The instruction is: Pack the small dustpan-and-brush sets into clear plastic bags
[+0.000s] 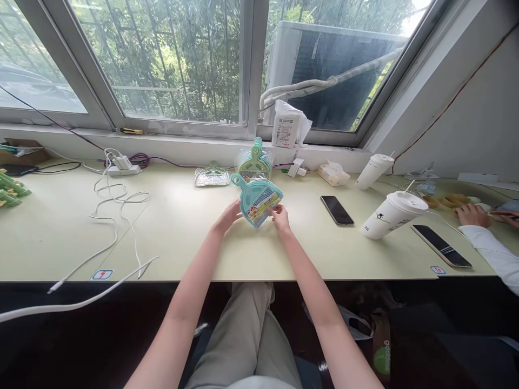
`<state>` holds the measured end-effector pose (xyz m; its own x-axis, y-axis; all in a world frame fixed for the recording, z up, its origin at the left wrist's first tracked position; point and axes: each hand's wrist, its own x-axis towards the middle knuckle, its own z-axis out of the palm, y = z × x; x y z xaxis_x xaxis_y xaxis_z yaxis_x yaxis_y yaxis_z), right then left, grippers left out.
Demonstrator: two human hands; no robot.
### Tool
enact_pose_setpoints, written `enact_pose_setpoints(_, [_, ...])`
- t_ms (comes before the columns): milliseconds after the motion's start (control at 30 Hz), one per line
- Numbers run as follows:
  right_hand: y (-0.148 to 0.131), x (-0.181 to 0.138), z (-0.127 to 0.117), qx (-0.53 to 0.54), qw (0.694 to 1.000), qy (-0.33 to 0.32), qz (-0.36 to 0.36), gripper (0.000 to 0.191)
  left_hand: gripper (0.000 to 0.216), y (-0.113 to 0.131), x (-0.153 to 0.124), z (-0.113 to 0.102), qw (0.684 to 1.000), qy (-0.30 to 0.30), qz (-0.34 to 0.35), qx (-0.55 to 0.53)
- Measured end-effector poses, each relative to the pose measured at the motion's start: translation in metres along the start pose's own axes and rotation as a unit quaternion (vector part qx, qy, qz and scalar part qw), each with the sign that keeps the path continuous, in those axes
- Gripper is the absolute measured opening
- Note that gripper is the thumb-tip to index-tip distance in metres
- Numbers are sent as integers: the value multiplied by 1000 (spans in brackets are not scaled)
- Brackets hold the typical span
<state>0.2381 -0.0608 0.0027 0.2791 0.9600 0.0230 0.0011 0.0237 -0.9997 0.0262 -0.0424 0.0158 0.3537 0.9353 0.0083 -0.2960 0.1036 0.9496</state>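
In the centre of the frame, the left hand (pixel 229 217) and right hand (pixel 280 218) grip opposite sides of a tilted teal plastic dustpan-and-brush set (pixel 252 198), apparently steadying it with its yellow printed label (pixel 266 205) in view.

From the wearer's head, the tabletop (pixel 174 227) is viewed forward and downward at near range; the sliding window (pixel 174 70) is faced at twelve o'clock, and the wearer's trousers (pixel 247 329) are included at six.
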Motion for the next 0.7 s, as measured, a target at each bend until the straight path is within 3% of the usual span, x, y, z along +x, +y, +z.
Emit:
enact_pose_setpoints(233, [-12, -2, -5, -3, 993, -121, 2, 34, 50, -3, 8, -26, 979, 194, 50, 26])
enact_pose_setpoints(467, [-15, -3, -8, 17, 991, -131, -6, 31, 54, 6, 9, -33, 966, 223, 88, 94])
enact_pose_setpoints(533, [-17, -1, -11, 19, 992, -126, -11, 31, 55, 13, 4, -31, 934, 275, 149, 173])
enact_pose_setpoints(600, [-19, 0, -12, 16, 990, -137, -12, 31, 55, 21, -4, -26, 868, 336, 212, 296])
enact_pose_setpoints(667, [-22, -2, -13, 7, 986, -168, -17, 32, 50, 26, -11, -20, 813, 342, 222, 416])
enact_pose_setpoints(700, [-24, -4, -12, 2, 982, -188, -21, 32, 45, 27, -12, -17, 802, 326, 206, 456])
